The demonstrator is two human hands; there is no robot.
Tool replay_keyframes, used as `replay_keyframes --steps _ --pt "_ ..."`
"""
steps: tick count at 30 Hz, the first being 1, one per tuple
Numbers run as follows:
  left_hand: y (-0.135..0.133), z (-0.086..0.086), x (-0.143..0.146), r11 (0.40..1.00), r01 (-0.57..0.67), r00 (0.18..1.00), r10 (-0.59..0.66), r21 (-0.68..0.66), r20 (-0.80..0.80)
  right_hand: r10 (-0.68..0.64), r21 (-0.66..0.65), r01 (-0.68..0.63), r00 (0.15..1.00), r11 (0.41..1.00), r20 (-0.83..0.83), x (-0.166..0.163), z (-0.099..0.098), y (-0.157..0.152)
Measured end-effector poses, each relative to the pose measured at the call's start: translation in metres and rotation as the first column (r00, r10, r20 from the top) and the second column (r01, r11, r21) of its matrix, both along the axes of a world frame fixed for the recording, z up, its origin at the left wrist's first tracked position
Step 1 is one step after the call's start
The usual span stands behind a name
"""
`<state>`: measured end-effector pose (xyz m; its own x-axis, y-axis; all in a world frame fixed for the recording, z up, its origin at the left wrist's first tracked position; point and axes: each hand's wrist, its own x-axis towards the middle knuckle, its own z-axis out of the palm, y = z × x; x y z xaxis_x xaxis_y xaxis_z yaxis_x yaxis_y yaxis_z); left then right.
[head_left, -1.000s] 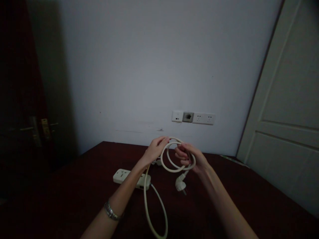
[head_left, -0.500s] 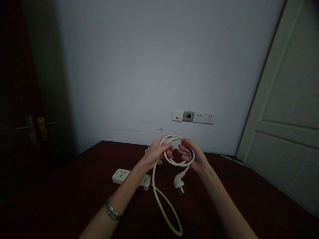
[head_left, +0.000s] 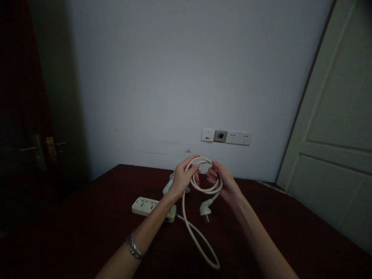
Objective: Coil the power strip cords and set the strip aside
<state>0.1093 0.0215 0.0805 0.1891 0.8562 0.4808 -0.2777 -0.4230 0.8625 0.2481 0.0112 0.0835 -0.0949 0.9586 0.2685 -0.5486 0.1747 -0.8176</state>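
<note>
At frame centre both hands, left hand and right hand, grip the cord, its coil tighter than before, slack loop shorter, plug dangling.

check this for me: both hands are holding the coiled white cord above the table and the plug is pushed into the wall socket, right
Not quite. Both hands, left hand and right hand, do hold the coiled white cord above the table, but the head view shows the plug dangling free below the coil.

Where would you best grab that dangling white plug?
Take the plug by its chunky angled body, coming in from below and the side. It hangs free under the coiled cord that the left hand and right hand hold, prongs pointing down, so avoid those.
</note>
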Motion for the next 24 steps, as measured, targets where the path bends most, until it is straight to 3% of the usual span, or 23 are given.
replay_keyframes --steps 5,8,13,18,24 --pt "0.002 -0.003 0.001 0.997 0.013 0.998 -0.009 -0.075 0.055 0.0 -0.035 0.002 0.999 0.999 0.047 0.0 0.001 -0.003" --pt "0.003 -0.001 -0.004 0.982 0.138 0.989 -0.13 -0.13 0.07 -0.006 -0.015 0.007 0.996 1.0 0.088 0.007 0.001 -0.003" --pt "0.006 0.0 -0.009 0.897 0.412 0.909 -0.392 -0.158 0.144 -0.013 0.02 0.011 0.993 1.0 0.113 0.016 0.002 -0.003" --pt "0.01 -0.006 -0.008 0.837 0.519 0.841 -0.463 -0.174 0.28 0.007 -0.018 -0.006 0.997 1.0 0.076 0.011 0.003 -0.005" --pt "0.003 -0.002 -0.015 0.72 0.671 0.717 -0.571 -0.175 0.399 -0.001 -0.071 0.006 0.997 0.997 0.078 0.008 0.007 -0.007"
